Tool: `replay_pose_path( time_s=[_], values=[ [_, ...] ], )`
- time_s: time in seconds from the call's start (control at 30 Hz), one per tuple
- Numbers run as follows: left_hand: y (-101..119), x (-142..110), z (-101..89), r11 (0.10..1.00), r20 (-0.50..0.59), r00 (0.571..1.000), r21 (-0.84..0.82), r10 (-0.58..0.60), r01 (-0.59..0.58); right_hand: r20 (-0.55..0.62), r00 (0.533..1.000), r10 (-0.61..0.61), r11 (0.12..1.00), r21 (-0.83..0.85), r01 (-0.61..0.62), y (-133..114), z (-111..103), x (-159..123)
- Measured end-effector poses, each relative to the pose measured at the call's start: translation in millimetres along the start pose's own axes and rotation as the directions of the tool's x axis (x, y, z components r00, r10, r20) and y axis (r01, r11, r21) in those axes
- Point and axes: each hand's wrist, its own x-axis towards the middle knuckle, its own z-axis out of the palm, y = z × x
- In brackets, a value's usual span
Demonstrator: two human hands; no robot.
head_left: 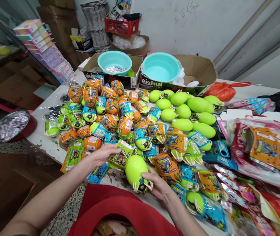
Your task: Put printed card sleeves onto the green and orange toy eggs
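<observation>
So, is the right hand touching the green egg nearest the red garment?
Touching. The head view shows it: the right hand has a digit laid against the green egg's right side, no gap visible.

One smooth lime-green plastic egg (135, 170) has cream cords (150, 186); one flat glossy packet (121, 154) is printed green and yellow.

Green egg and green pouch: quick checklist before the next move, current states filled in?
1. Right hand grips the green egg: ok, fingers on its side.
2. Left hand holds the green pouch: ok, at its upper edge.
3. Egg and pouch apart: cannot tell; they overlap in this view.
4. Pouch mouth open: cannot tell.
5. Clear space around the hands: not ok, wrapped eggs crowd the table close by.
6. More unwrapped green eggs in view: ok, beyond the right hand.
</observation>
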Motion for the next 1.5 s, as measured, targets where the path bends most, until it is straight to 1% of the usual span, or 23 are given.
replay_pose_path(
  time_s=[0.07, 0.2, 0.27, 0.4, 0.53, 0.6, 0.67, 0.73, 0.83, 0.97, 1.0, 1.03, 1.07, 1.1, 1.13, 1.17, 1.2, 1.23, 1.27, 1.3, 1.33, 1.4, 1.5],
  values=[
    [-0.8, -0.3, 1.7, 0.999, 0.026, 0.999, 0.027, -0.02, 0.02, 0.026, 1.0, 0.011, 0.999, -0.039, -0.01, -2.6, 0.5, -1.2],
    [2.5, -3.3, 7.5, 0.992, 0.165, 0.986, 0.119, 0.031, -0.051, 0.091, 0.995, 0.039, 0.992, -0.121, -0.028, -7.3, 3.4, -0.9],
    [4.0, -2.9, 10.5, 0.98, 0.195, 0.981, 0.189, 0.021, -0.058, 0.108, 0.993, 0.042, 0.986, -0.164, -0.024, -8.1, 5.1, 0.6],
    [3.2, -0.3, 18.5, 0.968, 0.161, 0.987, 0.248, -0.01, -0.03, 0.116, 0.993, 0.025, 0.975, -0.222, 0.002, -7.5, 7.1, 4.9],
    [5.0, -1.1, 28.9, 0.947, 0.181, 0.983, 0.314, 0.017, -0.074, 0.158, 0.987, 0.006, 0.954, -0.298, 0.042, -7.1, 11.9, 9.6],
    [8.3, -2.1, 31.0, 0.939, 0.179, 0.984, 0.337, 0.015, -0.076, 0.188, 0.982, 0.01, 0.953, -0.3, 0.048, -6.4, 15.2, 11.6],
    [11.6, -3.3, 29.6, 0.941, 0.19, 0.982, 0.329, 0.021, -0.084, 0.19, 0.982, 0.02, 0.962, -0.272, 0.034, -4.7, 17.4, 12.8],
    [13.2, -5.0, 25.9, 0.94, 0.192, 0.98, 0.32, 0.059, -0.12, 0.173, 0.985, 0.017, 0.97, -0.241, 0.025, -2.3, 17.7, 13.5],
    [11.7, -8.2, 21.2, 0.921, 0.164, 0.98, 0.352, 0.115, -0.167, 0.132, 0.991, -0.014, 0.977, -0.208, 0.041, 1.0, 16.8, 14.7],
    [9.5, -12.7, 23.9, 0.889, 0.162, 0.969, 0.39, 0.189, -0.239, 0.12, 0.992, -0.048, 0.981, -0.183, 0.069, 2.7, 20.9, 16.7],
    [9.5, -13.9, 24.8, 0.883, 0.135, 0.961, 0.379, 0.242, -0.276, 0.124, 0.991, -0.054, 0.982, -0.175, 0.075, 3.0, 22.5, 17.0],
    [9.3, -15.2, 24.9, 0.878, 0.077, 0.945, 0.353, 0.317, -0.323, 0.124, 0.99, -0.061, 0.983, -0.163, 0.081, 3.3, 23.7, 17.1],
    [8.3, -16.6, 23.9, 0.87, -0.011, 0.916, 0.316, 0.401, -0.377, 0.12, 0.99, -0.07, 0.986, -0.144, 0.087, 3.9, 24.3, 17.1],
    [6.1, -17.9, 21.7, 0.865, -0.113, 0.878, 0.27, 0.466, -0.424, 0.111, 0.99, -0.081, 0.988, -0.122, 0.095, 4.7, 24.2, 17.0],
    [2.3, -19.2, 18.4, 0.868, -0.194, 0.852, 0.212, 0.487, -0.448, 0.102, 0.99, -0.094, 0.99, -0.097, 0.104, 5.7, 23.5, 16.7],
    [-3.4, -20.3, 14.7, 0.888, -0.218, 0.861, 0.145, 0.459, -0.436, 0.096, 0.99, -0.104, 0.991, -0.07, 0.111, 6.8, 22.3, 16.5],
    [-10.7, -21.3, 11.1, 0.922, -0.178, 0.904, 0.077, 0.388, -0.38, 0.094, 0.99, -0.109, 0.992, -0.047, 0.114, 8.1, 21.0, 16.3],
    [-19.3, -22.1, 8.5, 0.957, -0.096, 0.952, 0.025, 0.291, -0.29, 0.097, 0.989, -0.11, 0.993, -0.031, 0.114, 9.3, 20.0, 16.1],
    [-28.4, -22.9, 7.4, 0.981, -0.007, 0.981, -0.002, 0.192, -0.192, 0.102, 0.989, -0.108, 0.994, -0.023, 0.111, 10.7, 19.6, 15.9],
    [-37.1, -23.5, 7.9, 0.993, 0.059, 0.992, -0.012, 0.116, -0.115, 0.102, 0.989, -0.107, 0.994, -0.022, 0.11, 12.1, 19.9, 15.7],
    [-44.6, -24.2, 10.1, 0.997, 0.085, 0.994, -0.013, 0.075, -0.074, 0.093, 0.989, -0.113, 0.993, -0.028, 0.117, 13.6, 21.1, 15.3],
    [-54.2, -25.6, 17.1, 0.997, 0.051, 0.996, -0.023, 0.073, -0.072, 0.057, 0.987, -0.153, 0.985, -0.074, 0.157, 17.3, 25.3, 13.9],
    [-55.3, -28.1, 24.8, 0.996, 0.028, 0.996, -0.031, 0.086, -0.085, 0.026, 0.975, -0.222, 0.961, -0.162, 0.223, 23.0, 31.0, 9.2]
  ],
)
